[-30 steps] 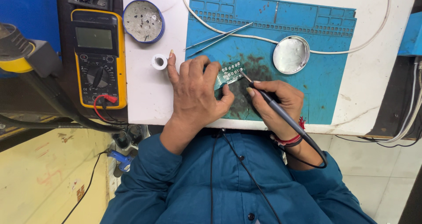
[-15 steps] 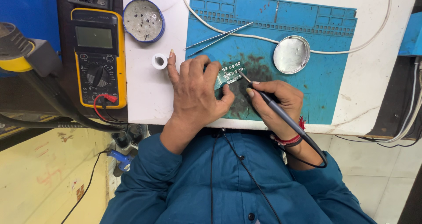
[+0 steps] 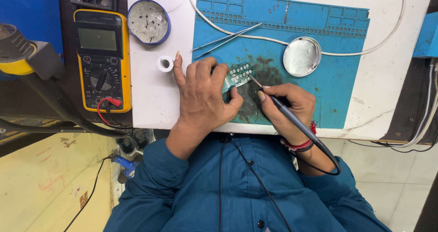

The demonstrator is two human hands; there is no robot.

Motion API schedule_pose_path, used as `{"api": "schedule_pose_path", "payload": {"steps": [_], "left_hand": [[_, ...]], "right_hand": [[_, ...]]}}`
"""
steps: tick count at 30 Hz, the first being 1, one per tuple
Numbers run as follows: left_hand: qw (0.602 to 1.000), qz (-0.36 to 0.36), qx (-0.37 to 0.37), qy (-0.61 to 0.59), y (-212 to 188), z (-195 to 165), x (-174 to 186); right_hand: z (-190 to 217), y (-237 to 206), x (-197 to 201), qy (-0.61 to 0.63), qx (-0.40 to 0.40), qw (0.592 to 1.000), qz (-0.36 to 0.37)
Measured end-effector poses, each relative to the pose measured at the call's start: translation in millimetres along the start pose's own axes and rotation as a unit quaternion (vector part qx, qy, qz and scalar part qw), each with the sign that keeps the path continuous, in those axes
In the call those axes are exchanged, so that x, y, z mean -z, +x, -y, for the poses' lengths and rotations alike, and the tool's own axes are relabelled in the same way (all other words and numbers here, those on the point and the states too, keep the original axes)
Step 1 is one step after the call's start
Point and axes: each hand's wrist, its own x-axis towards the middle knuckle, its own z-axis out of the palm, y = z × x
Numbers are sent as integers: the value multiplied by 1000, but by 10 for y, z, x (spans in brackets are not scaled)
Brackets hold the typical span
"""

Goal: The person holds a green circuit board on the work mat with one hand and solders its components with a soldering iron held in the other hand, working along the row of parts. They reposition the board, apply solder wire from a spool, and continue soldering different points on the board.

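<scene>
Your left hand (image 3: 203, 97) is lying flat on the blue work mat (image 3: 346, 54), fingers spread and pressing down the small green circuit board (image 3: 239, 75) under its fingertips. Your right hand (image 3: 289, 109) is curled around a soldering iron (image 3: 292, 118), gripping it like a pen, with its tip touching the board's edge just beside your left thumb. Tweezers (image 3: 226, 37) are lying beyond your left fingers, and a round metal tin (image 3: 302, 56) is sitting beyond your right hand. A yellow multimeter (image 3: 102, 59) is resting well off to your left.
</scene>
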Motion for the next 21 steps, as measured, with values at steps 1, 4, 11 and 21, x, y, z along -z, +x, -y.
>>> {"api": "schedule_pose_path", "payload": {"steps": [1, 4, 11, 21], "left_hand": [[1000, 1, 0, 0, 0, 0, 2], [1000, 3, 1, 0, 1, -3, 10], [1000, 1, 0, 0, -2, -6, 11], [1000, 2, 3, 0, -1, -14, 13]], "right_hand": [[1, -3, -1, 0, -22, 1000, -6], [1, 13, -2, 13, 17, 1000, 9], [25, 27, 2, -2, 37, 999, 18], [16, 25, 7, -4, 34, 999, 25]]}}
